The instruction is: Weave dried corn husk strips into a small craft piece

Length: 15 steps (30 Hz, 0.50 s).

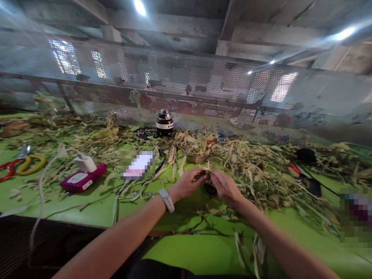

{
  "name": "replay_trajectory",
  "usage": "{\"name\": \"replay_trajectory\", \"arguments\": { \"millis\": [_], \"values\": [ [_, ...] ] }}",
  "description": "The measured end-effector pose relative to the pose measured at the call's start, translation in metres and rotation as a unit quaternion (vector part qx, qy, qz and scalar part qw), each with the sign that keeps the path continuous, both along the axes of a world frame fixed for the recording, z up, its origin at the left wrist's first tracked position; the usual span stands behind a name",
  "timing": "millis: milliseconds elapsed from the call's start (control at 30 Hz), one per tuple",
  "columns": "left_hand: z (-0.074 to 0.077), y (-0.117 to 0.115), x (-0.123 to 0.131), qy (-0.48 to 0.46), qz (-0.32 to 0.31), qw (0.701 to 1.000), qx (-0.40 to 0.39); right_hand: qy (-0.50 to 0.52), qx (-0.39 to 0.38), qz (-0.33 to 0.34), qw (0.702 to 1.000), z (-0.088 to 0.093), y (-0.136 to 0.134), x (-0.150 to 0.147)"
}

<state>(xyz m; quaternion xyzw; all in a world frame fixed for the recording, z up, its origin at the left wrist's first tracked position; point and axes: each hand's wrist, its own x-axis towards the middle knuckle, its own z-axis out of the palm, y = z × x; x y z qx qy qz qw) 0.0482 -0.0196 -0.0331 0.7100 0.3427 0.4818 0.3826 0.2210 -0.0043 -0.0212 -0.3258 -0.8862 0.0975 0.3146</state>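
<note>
My left hand [187, 184], with a pale band on its wrist, and my right hand [225, 188] meet over the green tabletop [186, 217]. Between their fingertips is a small pale dried plant strip [207, 169], pinched by both. Its lower part is hidden by my fingers. Just under the hands lies a dark round thing [209, 189], too shaded to name. A heap of dry, pale leaves and stems [247, 166] spreads behind and to the right of my hands. More curled strips [257, 252] hang near the front edge.
A lit phone [139, 164] lies left of my hands. Farther left are a magenta box [83, 178] with a white plug [85, 162], a pale cable [41, 186] and scissors [30, 164]. A black bottle [164, 123] stands before a perforated metal screen [186, 85].
</note>
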Motion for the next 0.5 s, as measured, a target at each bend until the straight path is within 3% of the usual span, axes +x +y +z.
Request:
{"name": "replay_trajectory", "arguments": {
  "millis": [500],
  "values": [
    [0.008, -0.005, -0.005, 0.044, 0.014, 0.999, 0.010, 0.012, -0.013, 0.028, 0.999, 0.002, -0.001, 0.003]
  ]
}}
